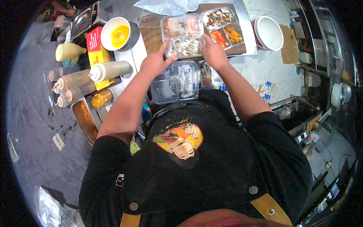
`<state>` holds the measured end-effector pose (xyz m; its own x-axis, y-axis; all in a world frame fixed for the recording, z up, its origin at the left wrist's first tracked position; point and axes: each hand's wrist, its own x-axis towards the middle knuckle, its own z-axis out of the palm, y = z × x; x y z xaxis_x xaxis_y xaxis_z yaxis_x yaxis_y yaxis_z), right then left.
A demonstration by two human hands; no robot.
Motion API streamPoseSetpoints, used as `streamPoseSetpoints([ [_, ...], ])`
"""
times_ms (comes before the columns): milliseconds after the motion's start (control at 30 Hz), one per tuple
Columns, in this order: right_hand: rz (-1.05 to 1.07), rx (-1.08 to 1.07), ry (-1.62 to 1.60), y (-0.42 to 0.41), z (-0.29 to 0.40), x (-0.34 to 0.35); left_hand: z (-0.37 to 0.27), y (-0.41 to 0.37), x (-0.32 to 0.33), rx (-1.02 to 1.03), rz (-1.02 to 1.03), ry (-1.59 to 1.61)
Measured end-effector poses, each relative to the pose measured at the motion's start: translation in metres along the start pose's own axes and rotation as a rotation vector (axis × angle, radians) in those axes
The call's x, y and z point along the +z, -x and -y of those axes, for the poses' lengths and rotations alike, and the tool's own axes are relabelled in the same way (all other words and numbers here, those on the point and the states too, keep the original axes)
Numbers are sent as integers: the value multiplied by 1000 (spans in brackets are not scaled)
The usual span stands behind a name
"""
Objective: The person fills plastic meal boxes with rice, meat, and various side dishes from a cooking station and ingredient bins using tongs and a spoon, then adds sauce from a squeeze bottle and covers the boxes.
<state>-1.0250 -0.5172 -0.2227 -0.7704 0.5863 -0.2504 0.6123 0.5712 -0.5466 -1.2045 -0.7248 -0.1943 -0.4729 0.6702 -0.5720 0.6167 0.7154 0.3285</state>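
Observation:
A clear plastic food container with several compartments lies in front of me, a clear lid over it. White-sauced food fills its near compartment. My left hand grips its left edge, index finger along the side and thumb at the near corner. On the opposite edge rests my right hand, fingers at the rim. Just right of it, an uncovered container holds sauced dark food, red food and orange-yellow pieces. Between the counter and my apron sits another clear compartmented plastic piece; whether it is a tray or a lid, I cannot tell.
A brown board lies under the containers, with a plastic bag beyond. Leftward are a white bowl of yellow food, a red-yellow box and several squeeze bottles. A white-lidded tub stands to the right.

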Motion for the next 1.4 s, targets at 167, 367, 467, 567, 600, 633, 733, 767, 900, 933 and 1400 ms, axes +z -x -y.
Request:
streamPoseSetpoints([
  [167, 46, -14, -7, -2, -3, -5, 1, 3, -3, 11, -14, -39],
  [367, 103, -14, 58, 2, 5, -24, 6, 12, -9, 5, -118, 37],
  [467, 298, 86, -44, 39, 2, -32, 17, 34, -25, 6, -179, 193],
  [567, 581, 211, -716, 85, -8, -18, 13, 52, -35, 94, -185, 261],
  [600, 557, 175, -760, 89, -10, -17, 5, 54, -41, 137, -170, 278],
  [633, 531, 139, -805, 92, -13, -15, -4, 55, -47, 182, -154, 293],
  [733, 463, 43, -857, 83, -29, -33, -22, 44, -47, 208, -247, 416],
  [767, 443, 14, -860, 79, -36, -44, -29, 38, -44, 198, -300, 471],
  [900, 88, 95, -630, 44, -83, -103, -83, 30, -16, 119, -167, 765],
  [933, 53, 68, -521, 26, -92, -126, -103, 30, -7, 90, -67, 732],
  [1400, -3, -487, 140, -217, -121, -123, -236, -76, 75, -317, -518, 685],
])
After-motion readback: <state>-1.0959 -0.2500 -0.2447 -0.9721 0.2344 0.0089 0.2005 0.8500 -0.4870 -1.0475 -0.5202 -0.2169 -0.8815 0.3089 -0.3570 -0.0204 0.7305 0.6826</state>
